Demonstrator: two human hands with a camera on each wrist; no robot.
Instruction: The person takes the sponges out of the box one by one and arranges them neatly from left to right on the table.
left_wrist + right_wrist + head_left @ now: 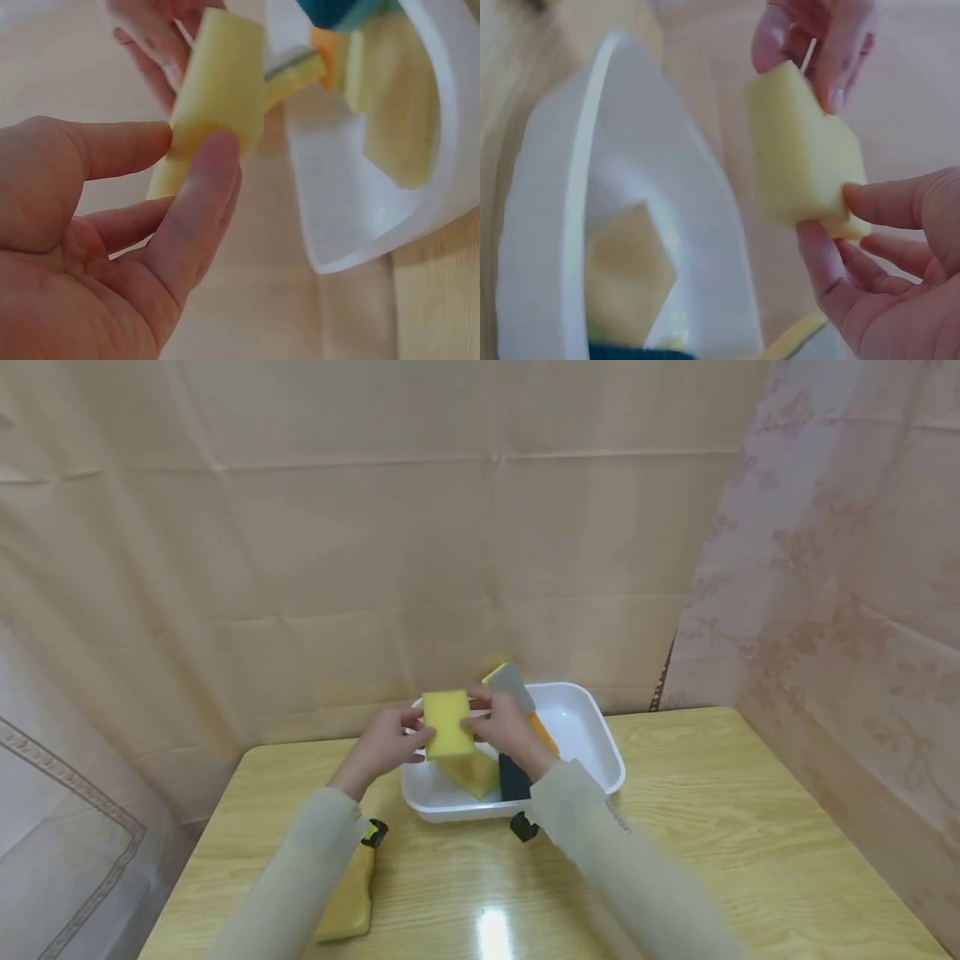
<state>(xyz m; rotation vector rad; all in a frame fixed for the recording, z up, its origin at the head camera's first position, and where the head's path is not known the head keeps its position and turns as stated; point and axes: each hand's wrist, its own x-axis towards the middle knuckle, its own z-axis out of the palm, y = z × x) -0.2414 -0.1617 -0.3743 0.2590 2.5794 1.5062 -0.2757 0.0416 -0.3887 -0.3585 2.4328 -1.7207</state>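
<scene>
A yellow sponge (448,724) is held up over the left part of a white plastic tray (611,764). My left hand (381,745) pinches its left side between thumb and fingers, and my right hand (513,731) pinches the opposite side. Both wrist views show the sponge as a thick block, its ends between the fingertips. Below it in the tray lies a second yellow piece (477,775), with a dark sponge (514,779) beside it. A grey-and-yellow sponge (513,682) leans at the back rim, near an orange piece (544,735) partly hidden by my right hand.
The tray stands on a light wooden table (690,827), close to its back edge. Near my left forearm a yellow spongy piece (348,897) lies on the tabletop, partly covered by the sleeve. Beige curtain (465,543) hangs behind the table, and patterned cloth (847,568) at the right.
</scene>
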